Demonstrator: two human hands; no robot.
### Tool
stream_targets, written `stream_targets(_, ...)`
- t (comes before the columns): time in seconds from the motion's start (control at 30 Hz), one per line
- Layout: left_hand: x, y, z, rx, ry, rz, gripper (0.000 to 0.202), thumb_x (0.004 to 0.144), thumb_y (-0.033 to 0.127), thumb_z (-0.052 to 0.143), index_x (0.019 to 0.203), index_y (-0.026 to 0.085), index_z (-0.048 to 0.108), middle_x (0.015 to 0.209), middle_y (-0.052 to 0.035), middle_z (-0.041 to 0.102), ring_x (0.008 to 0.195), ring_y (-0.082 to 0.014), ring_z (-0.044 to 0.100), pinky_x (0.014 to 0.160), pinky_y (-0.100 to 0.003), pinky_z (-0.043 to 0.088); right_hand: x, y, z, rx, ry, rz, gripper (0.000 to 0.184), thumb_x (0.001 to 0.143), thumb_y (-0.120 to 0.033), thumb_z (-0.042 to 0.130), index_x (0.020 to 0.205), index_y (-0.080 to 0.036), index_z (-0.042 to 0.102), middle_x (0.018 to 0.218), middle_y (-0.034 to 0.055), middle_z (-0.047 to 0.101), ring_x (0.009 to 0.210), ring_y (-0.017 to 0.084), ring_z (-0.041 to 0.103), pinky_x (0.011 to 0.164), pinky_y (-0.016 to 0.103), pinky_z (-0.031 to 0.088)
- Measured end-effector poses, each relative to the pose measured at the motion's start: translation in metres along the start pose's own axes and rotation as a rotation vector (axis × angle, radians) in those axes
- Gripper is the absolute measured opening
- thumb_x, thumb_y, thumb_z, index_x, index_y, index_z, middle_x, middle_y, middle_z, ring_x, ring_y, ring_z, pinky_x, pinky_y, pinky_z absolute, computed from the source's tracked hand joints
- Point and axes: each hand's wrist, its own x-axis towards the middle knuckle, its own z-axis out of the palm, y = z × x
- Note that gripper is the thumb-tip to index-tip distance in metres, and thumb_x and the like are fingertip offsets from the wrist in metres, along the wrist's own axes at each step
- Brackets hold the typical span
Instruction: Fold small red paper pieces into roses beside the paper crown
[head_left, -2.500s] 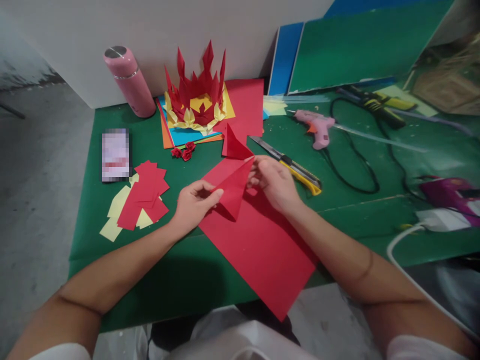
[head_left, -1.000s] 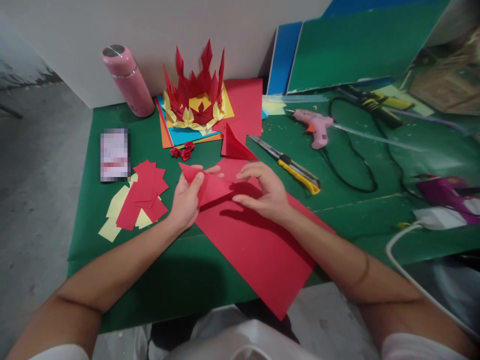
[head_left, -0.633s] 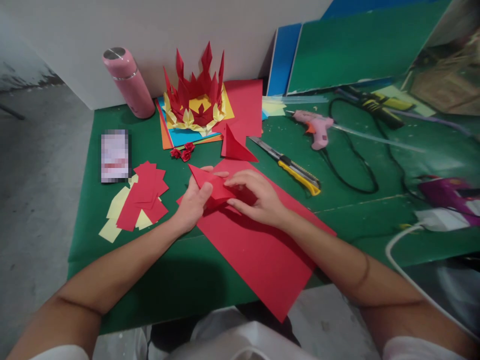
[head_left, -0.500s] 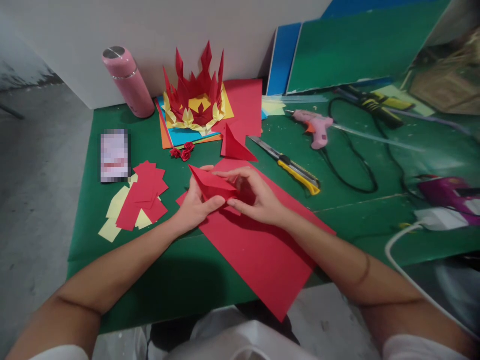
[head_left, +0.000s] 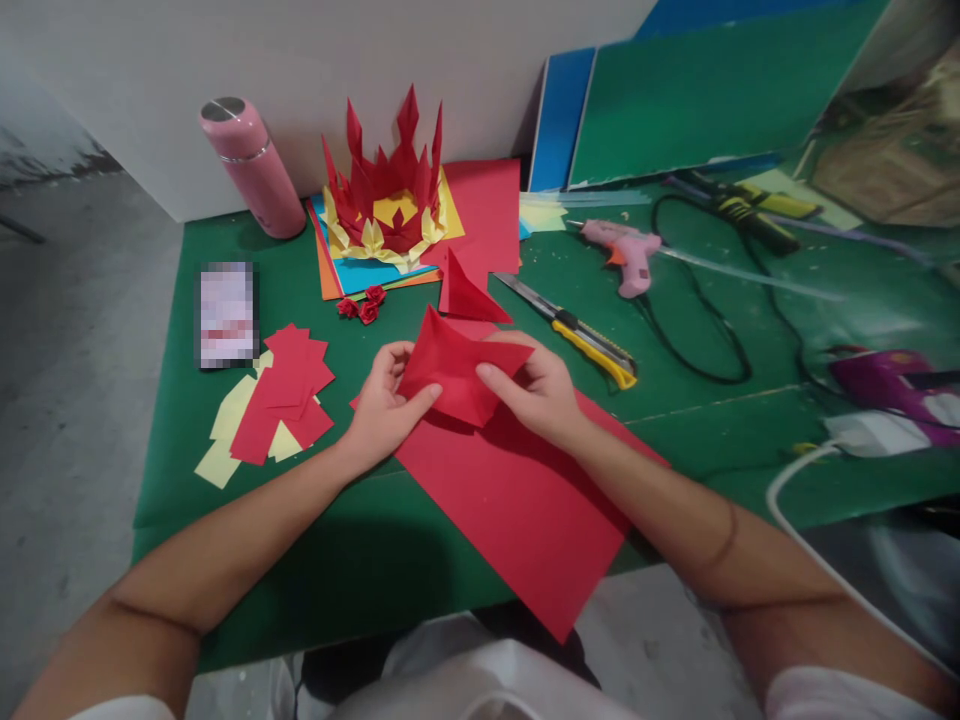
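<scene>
A creased piece of red paper (head_left: pixel 459 372) is held spread out between my two hands, its corners pointing up and to the right. My left hand (head_left: pixel 384 405) pinches its left edge, thumb on top. On the other side my right hand (head_left: pixel 541 392) grips it with the thumb pressed on its face and the fingers behind. Below them a large red sheet (head_left: pixel 525 510) lies across the table and over its front edge. Just beyond my hands stands a folded red paper triangle (head_left: pixel 472 290).
Behind are a red-and-yellow paper crown (head_left: pixel 390 205) on coloured sheets, small red paper roses (head_left: pixel 367 305) and a pink bottle (head_left: pixel 259 175). Red and yellow paper pieces (head_left: pixel 281 395) and a phone (head_left: pixel 226 315) lie left. Rightward are a utility knife (head_left: pixel 592 350), a glue gun (head_left: pixel 630 255) and cables.
The red paper was folded over in my hands; now it is opened out, its face turned toward me. My right hand has moved slightly right, with its thumb now on the paper's face.
</scene>
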Motion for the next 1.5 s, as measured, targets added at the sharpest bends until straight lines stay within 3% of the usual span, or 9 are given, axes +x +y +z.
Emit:
stream_targets(0.17, 0.003, 0.009, -0.002, -0.03, 0.029, -0.006, 0.011, 0.08, 0.029, 0.066, 0.079, 0.021, 0.058, 0.096, -0.006, 0.069, 0.099, -0.0202, 0.064, 0.09, -0.036, 0.049, 0.003, 0.002, -0.005, 0.071, -0.003, 0.105, 0.011, 0.082, -0.021, 0.06, 0.088, -0.023, 0.069, 0.086, 0.0009, 0.071, 0.057, 0.011, 0.063, 0.053, 0.025, 0.055)
stream_targets(0.3, 0.002, 0.011, -0.008, 0.034, 0.005, -0.002, 0.014, 0.084, 0.024, 0.056, 0.074, 0.022, 0.066, 0.109, -0.007, 0.07, 0.11, -0.0231, 0.061, 0.101, -0.04, 0.042, 0.007, 0.002, -0.009, 0.06, 0.016, 0.054, 0.02, 0.071, -0.011, 0.059, 0.08, -0.022, 0.072, 0.083, 0.0012, 0.074, 0.074, 0.016, 0.07, 0.07, 0.03, 0.058)
stream_targets(0.43, 0.001, 0.014, -0.012, 0.017, -0.096, 0.039, 0.023, 0.086, 0.038, 0.056, 0.08, 0.022, 0.072, 0.109, -0.0085, 0.069, 0.109, -0.0253, 0.061, 0.102, -0.041, 0.042, 0.007, 0.001, -0.011, 0.084, 0.012, 0.024, 0.021, 0.071, -0.008, 0.058, 0.077, -0.022, 0.073, 0.084, 0.0015, 0.076, 0.082, 0.018, 0.072, 0.079, 0.033, 0.059)
stream_targets(0.67, 0.0, 0.019, -0.003, 0.166, 0.138, 0.144, 0.018, 0.073, 0.034, 0.077, 0.086, 0.022, 0.07, 0.089, -0.0032, 0.07, 0.088, -0.0173, 0.065, 0.085, -0.032, 0.051, 0.006, -0.002, -0.011, 0.07, -0.087, -0.045, 0.023, 0.074, -0.006, 0.052, 0.081, -0.022, 0.067, 0.093, 0.0038, 0.076, 0.093, 0.02, 0.072, 0.09, 0.039, 0.056)
stream_targets(0.83, -0.001, 0.02, -0.004, 0.256, 0.154, 0.234, 0.009, 0.077, 0.029, 0.074, 0.085, 0.025, 0.073, 0.087, -0.003, 0.07, 0.086, -0.0177, 0.065, 0.085, -0.034, 0.051, 0.006, -0.003, -0.013, 0.192, -0.207, -0.139, 0.028, 0.08, -0.019, 0.061, 0.107, -0.025, 0.053, 0.12, 0.0089, 0.065, 0.116, 0.024, 0.063, 0.097, 0.046, 0.052)
stream_targets(1.0, -0.002, 0.02, -0.004, 0.317, 0.197, 0.326, 0.006, 0.077, 0.024, 0.073, 0.082, 0.026, 0.074, 0.082, -0.0013, 0.069, 0.081, -0.0161, 0.063, 0.078, -0.032, 0.052, 0.005, -0.002, -0.016, 0.231, -0.29, -0.14, 0.035, 0.083, -0.039, 0.068, 0.112, -0.025, 0.054, 0.128, 0.0121, 0.061, 0.123, 0.027, 0.056, 0.103, 0.049, 0.046)
stream_targets(1.1, -0.003, 0.017, -0.005, 0.324, 0.206, 0.363, 0.007, 0.077, 0.021, 0.072, 0.082, 0.027, 0.074, 0.083, -0.0011, 0.068, 0.082, -0.0156, 0.063, 0.078, -0.031, 0.052, 0.004, -0.004, -0.014, 0.213, -0.251, -0.136, 0.039, 0.081, -0.048, 0.069, 0.109, -0.024, 0.057, 0.126, 0.0117, 0.063, 0.122, 0.028, 0.058, 0.103, 0.05, 0.046)
stream_targets(1.27, -0.006, 0.018, -0.003, 0.358, 0.135, 0.385, 0.011, 0.079, 0.015, 0.068, 0.081, 0.025, 0.072, 0.085, -0.0016, 0.069, 0.085, -0.0163, 0.064, 0.081, -0.033, 0.052, 0.003, -0.006, -0.007, 0.068, -0.126, -0.076, 0.009, 0.084, -0.031, 0.069, 0.086, -0.023, 0.064, 0.111, 0.0076, 0.072, 0.105, 0.022, 0.067, 0.095, 0.041, 0.052)
stream_targets(1.5, -0.008, 0.024, 0.006, 0.393, 0.035, 0.322, 0.004, 0.079, 0.019, 0.066, 0.077, 0.022, 0.063, 0.08, -0.0024, 0.067, 0.08, -0.0171, 0.062, 0.08, -0.033, 0.05, 0.003, -0.004, -0.004, -0.011, -0.151, -0.106, 0.008, 0.087, -0.022, 0.06, 0.087, -0.023, 0.068, 0.102, 0.0063, 0.075, 0.096, 0.02, 0.07, 0.087, 0.038, 0.056)
